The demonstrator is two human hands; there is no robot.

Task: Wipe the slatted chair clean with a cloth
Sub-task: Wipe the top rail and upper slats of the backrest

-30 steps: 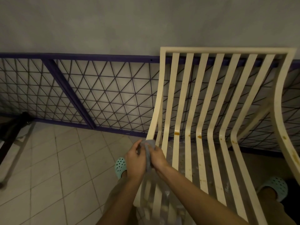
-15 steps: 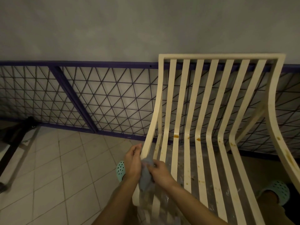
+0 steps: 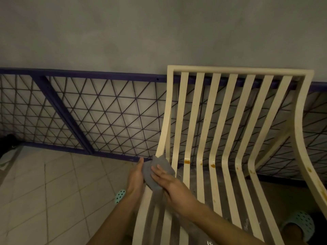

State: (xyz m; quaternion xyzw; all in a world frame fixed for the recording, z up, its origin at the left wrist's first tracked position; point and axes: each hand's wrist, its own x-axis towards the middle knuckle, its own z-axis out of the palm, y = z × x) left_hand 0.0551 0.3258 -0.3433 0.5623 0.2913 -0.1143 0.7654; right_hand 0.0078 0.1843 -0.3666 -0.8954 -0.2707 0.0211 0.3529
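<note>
A cream slatted chair (image 3: 231,131) stands in front of me, its back against a railing. Brown stains dot the slats where back meets seat, and the right frame. A grey cloth (image 3: 157,171) is wrapped round the chair's left frame bar at the bend. My left hand (image 3: 136,176) holds the cloth from the outer left side. My right hand (image 3: 168,184) presses on the cloth from the right, fingers laid over it. The cloth hides that part of the bar.
A dark blue railing (image 3: 85,112) with diagonal mesh runs behind the chair below a grey wall. Pale floor tiles (image 3: 53,200) lie to the left. Teal clogs show at my left foot (image 3: 120,196) and right foot (image 3: 300,221). A dark object (image 3: 7,144) sits far left.
Both hands with the cloth slid down the left frame bar toward me, then back up to the bend. The view shifted so the chair sits further right.
</note>
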